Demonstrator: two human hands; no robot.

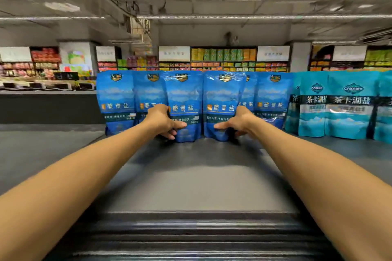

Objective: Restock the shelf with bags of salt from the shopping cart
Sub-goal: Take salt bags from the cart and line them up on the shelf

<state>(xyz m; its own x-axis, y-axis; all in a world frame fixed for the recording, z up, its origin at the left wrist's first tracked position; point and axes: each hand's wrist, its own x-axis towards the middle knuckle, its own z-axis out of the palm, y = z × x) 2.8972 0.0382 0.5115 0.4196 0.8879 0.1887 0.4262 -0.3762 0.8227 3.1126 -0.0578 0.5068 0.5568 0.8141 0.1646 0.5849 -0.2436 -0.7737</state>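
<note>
Several dark blue salt bags stand upright in a row on the dark top shelf point(191, 176). My left hand point(162, 122) grips the lower left edge of one front blue bag point(183, 99), thumb across its face. My right hand point(235, 122) grips the lower right edge of the neighbouring blue bag point(221, 99) the same way. Both bags stand a little ahead of the row, side by side, bases on the shelf. The shopping cart is out of view.
Teal salt bags point(339, 106) stand in a row to the right of the blue ones. The shelf's ridged front edge point(195, 231) lies below my arms. Behind are a low dark counter point(46, 104) at left and far aisles of goods.
</note>
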